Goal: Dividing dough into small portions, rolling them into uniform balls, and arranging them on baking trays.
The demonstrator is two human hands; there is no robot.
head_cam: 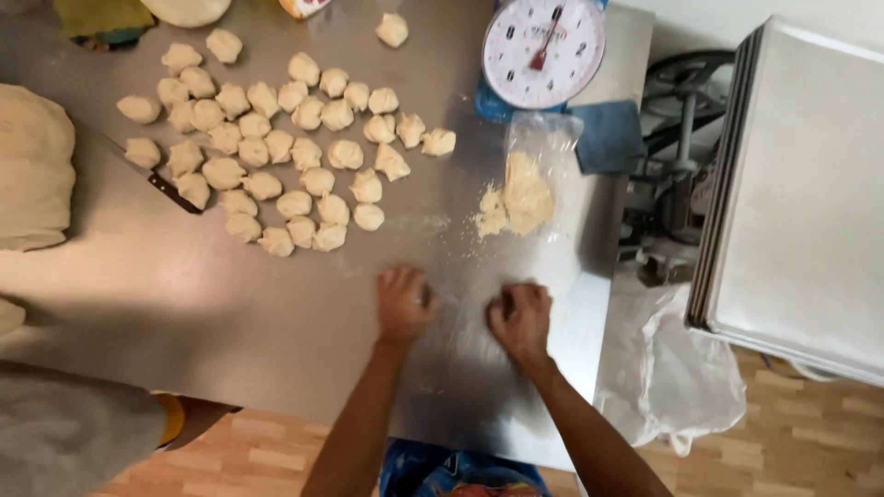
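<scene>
Stainless steel worktable (230, 313), dusted with flour, carries both of a person's bare hands pressed palm-down near its front edge. The left hand (402, 304) and right hand (521, 317) are each cupped with fingers curled; whether either covers a piece of dough cannot be told. Behind them lie several dozen small pale dough portions (276, 152) in loose rows, well apart from the hands. A clear plastic bag of crumbly yellowish dough scraps (527, 193) sits just beyond the right hand, below a round white dial scale (543, 48). A black-handled knife (170, 191) rests beside the portions.
</scene>
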